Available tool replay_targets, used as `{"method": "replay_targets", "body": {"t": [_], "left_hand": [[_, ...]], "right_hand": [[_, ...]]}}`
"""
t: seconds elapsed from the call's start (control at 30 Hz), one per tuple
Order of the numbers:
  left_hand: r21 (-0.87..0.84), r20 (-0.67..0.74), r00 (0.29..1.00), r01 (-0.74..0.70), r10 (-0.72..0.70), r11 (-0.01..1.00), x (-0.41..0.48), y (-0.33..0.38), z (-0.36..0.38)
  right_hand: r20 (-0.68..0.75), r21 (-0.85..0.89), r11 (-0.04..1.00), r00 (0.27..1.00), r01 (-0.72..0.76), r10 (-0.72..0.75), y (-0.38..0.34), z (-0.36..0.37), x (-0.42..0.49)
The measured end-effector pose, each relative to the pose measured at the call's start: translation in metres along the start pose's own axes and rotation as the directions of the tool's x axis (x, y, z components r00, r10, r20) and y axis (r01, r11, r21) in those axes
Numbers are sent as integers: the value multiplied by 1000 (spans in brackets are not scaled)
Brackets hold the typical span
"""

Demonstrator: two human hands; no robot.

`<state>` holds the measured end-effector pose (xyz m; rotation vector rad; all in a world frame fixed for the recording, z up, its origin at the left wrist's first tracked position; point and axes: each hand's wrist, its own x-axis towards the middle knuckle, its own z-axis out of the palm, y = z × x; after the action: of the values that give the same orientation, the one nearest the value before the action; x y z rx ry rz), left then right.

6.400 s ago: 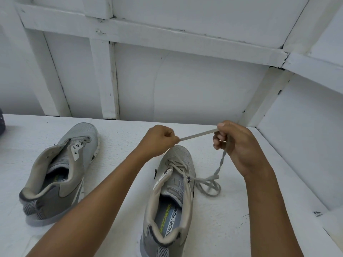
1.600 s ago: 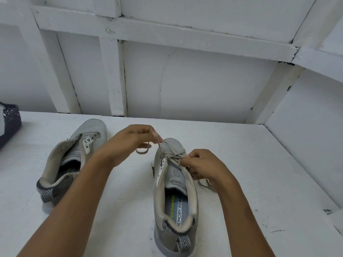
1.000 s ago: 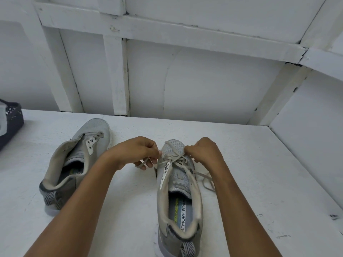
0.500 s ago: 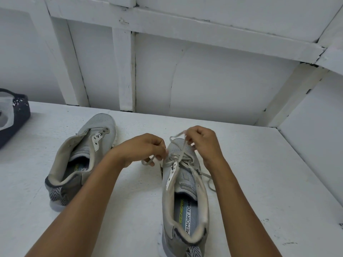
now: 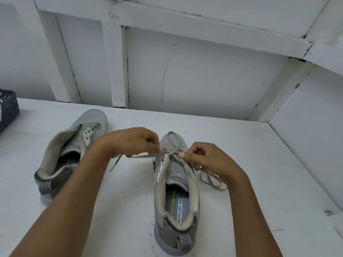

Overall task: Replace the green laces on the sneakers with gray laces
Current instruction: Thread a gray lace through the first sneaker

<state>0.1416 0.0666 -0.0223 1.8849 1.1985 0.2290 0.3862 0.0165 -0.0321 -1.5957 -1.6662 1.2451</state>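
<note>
Near the table's middle, our left hand and right hand each pinch the gray lace over the right sneaker, threading eyelets; the left sneaker waits unlaced.

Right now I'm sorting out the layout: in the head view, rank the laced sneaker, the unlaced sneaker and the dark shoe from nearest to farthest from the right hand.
1. Laced sneaker: directly at the right hand, which works its gray lace.
2. Unlaced sneaker: across on the left, past the left hand.
3. Dark shoe: at the far left edge, partly out of view.
</note>
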Motion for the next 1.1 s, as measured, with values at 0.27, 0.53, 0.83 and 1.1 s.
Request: {"method": "replay_targets", "body": {"t": [0.27, 0.53, 0.83, 1.1], "left_hand": [[-604, -263, 953, -285, 151, 744, -6, 11, -2], [-322, -88, 995, 9, -40, 947, -5, -4, 8], [-520, -204, 969, -230, 141, 823, -15, -3, 6], [-617, -216, 962, -267, 167, 740, -2, -6, 15]], "right_hand": [[69, 89, 995, 996, -54, 47, -2, 0, -14], [-17, 236, 962, 989, -141, 149, -7, 2, -20], [-42, 242, 953, 979, -183, 199, -1, 1, -23], [-98, 224, 961, 977, -164, 190, -3, 6, -24]]}}
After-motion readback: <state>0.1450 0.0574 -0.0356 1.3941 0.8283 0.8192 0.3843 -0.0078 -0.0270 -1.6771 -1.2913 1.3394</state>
